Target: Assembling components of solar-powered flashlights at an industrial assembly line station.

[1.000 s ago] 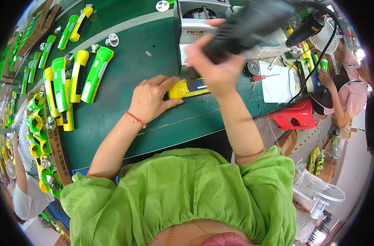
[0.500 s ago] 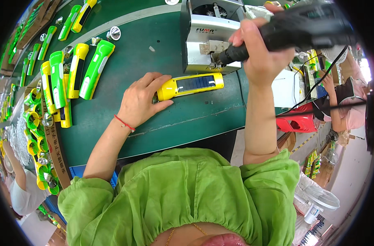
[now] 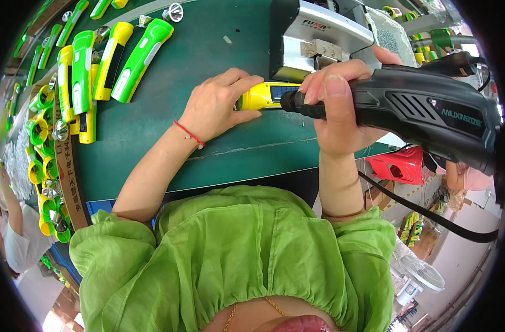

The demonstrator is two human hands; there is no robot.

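On the green table lies a yellow flashlight (image 3: 256,96) with a dark solar panel on its body. My left hand (image 3: 215,105) grips its wide head end between thumb and fingers. A black electric screwdriver (image 3: 418,102) is in my right hand (image 3: 341,113), held sideways with its nose pointing left. That nose overlaps the flashlight's far end in the view; its bit is not visible, and I cannot tell whether it touches. My right fingers and the tool hide the rest of the flashlight's body.
Behind the screwdriver stands a silver box-shaped machine (image 3: 324,36). Several green and yellow flashlights (image 3: 144,61) lie on the left, beside a cardboard edge (image 3: 68,171) and a row of flashlight heads. A black cable (image 3: 424,213) hangs at the right, near a red stool (image 3: 396,166).
My right hand has brought the screwdriver down from the silver machine to the flashlight. My left hand keeps its grip. The whole view has shifted, so table items appear higher.
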